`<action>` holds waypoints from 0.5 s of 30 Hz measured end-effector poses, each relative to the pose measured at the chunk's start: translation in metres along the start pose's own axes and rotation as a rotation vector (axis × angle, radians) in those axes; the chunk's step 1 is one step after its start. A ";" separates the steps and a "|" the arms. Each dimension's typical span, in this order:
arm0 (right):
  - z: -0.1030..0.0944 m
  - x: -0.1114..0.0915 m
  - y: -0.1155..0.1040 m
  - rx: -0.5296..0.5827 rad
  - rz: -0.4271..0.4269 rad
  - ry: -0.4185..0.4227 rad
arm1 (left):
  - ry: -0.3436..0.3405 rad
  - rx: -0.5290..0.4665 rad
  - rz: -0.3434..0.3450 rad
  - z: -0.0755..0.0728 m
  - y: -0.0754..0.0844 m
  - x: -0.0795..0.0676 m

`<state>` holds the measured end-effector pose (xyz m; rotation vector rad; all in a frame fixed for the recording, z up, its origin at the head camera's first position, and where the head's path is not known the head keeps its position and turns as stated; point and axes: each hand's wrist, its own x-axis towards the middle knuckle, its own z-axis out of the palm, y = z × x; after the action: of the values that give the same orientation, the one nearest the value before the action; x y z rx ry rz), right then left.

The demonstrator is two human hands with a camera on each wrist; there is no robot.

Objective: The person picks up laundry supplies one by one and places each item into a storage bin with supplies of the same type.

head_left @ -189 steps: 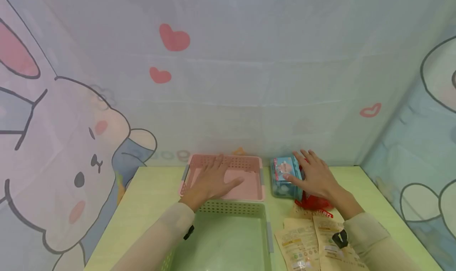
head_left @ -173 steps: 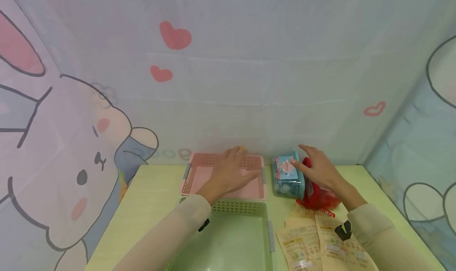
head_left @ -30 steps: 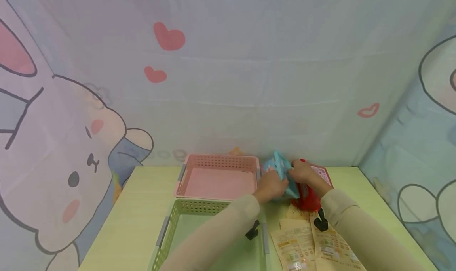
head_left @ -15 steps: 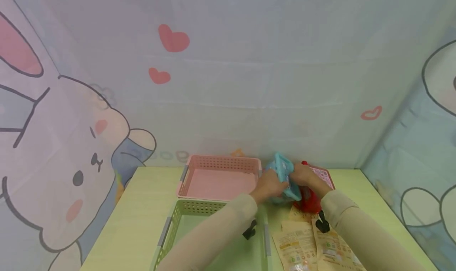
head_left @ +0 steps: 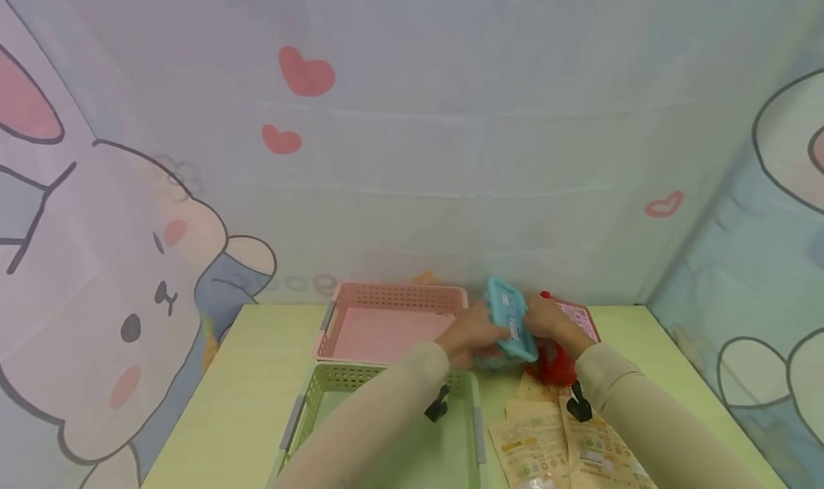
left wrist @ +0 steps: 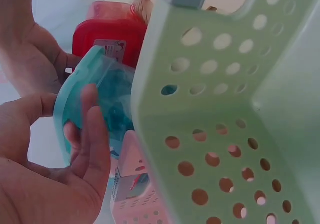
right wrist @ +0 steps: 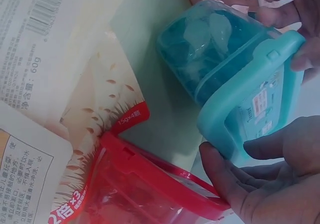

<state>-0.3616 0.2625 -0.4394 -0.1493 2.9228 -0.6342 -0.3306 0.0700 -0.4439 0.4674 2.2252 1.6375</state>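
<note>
The left hand [head_left: 475, 327] is part-closed round the teal-lidded tub [right wrist: 215, 48], thumb at the lid [right wrist: 235, 91]; the right hand [head_left: 544, 318] pinches the lid's edge. The tub is tilted between the pink basket [head_left: 394, 329] and red tub [right wrist: 135, 184]. It looks light, stiff and slick; the rim seems the surest hold.

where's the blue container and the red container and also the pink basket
Blue container [right wrist: 220, 63], right wrist view, on its see-through body.
Red container [right wrist: 160, 179], right wrist view, on its red rim.
Pink basket [head_left: 389, 334], head view, on its floor.
</note>
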 end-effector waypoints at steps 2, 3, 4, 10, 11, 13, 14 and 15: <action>0.002 0.001 0.001 0.013 0.005 0.001 | -0.002 0.077 0.023 -0.003 0.000 0.002; 0.002 0.001 0.001 0.017 0.009 0.005 | 0.001 0.108 0.033 -0.003 0.000 0.003; 0.003 0.001 0.001 0.026 0.015 0.007 | 0.008 0.130 0.041 -0.004 -0.001 0.004; 0.007 0.000 0.002 0.043 0.052 0.041 | 0.029 0.160 0.014 -0.001 -0.005 0.010; 0.008 -0.001 0.002 0.050 0.064 0.046 | 0.032 0.156 0.000 0.000 -0.005 0.011; 0.007 -0.001 0.003 0.084 0.090 0.052 | 0.041 0.139 -0.018 0.001 -0.004 0.012; 0.007 -0.001 0.003 0.100 0.096 0.059 | 0.047 0.127 -0.027 0.001 -0.003 0.012; 0.007 -0.001 0.004 0.118 0.103 0.065 | 0.050 0.113 -0.032 0.001 -0.002 0.012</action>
<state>-0.3600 0.2636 -0.4469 0.0352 2.9215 -0.8072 -0.3409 0.0760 -0.4467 0.4215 2.3582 1.5295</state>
